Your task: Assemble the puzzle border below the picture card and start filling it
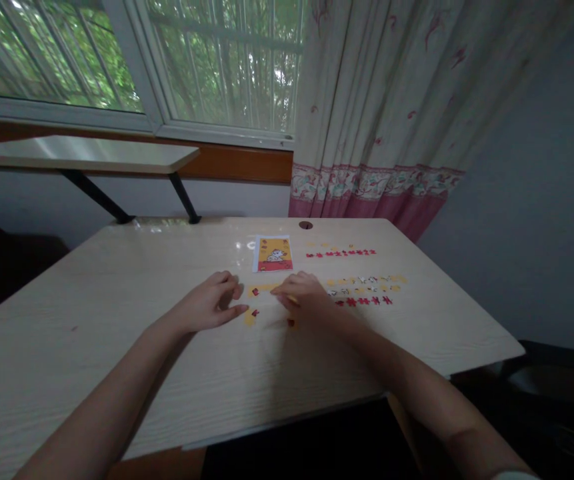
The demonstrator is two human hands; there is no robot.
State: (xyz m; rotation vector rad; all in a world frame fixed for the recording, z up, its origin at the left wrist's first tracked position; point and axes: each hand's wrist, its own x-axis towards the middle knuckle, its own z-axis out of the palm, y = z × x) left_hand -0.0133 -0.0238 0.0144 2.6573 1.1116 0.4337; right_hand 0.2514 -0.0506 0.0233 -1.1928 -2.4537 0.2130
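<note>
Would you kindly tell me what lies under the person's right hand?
Yellow puzzle pieces show beside the fingertips of the right hand, on the wood-grain desk; whatever the hand itself covers cannot be seen.

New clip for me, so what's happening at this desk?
One person is working with both bare hands over small, puzzle-like pieces on a pale desk. The right hand has its fingertips down at a yellow strip; whether it grips a piece is too small to tell. The left hand is beside the yellow-and-red pieces, thumb and fingers apart. A picture card lies just beyond, and more pieces sit in rows to the right.
</note>
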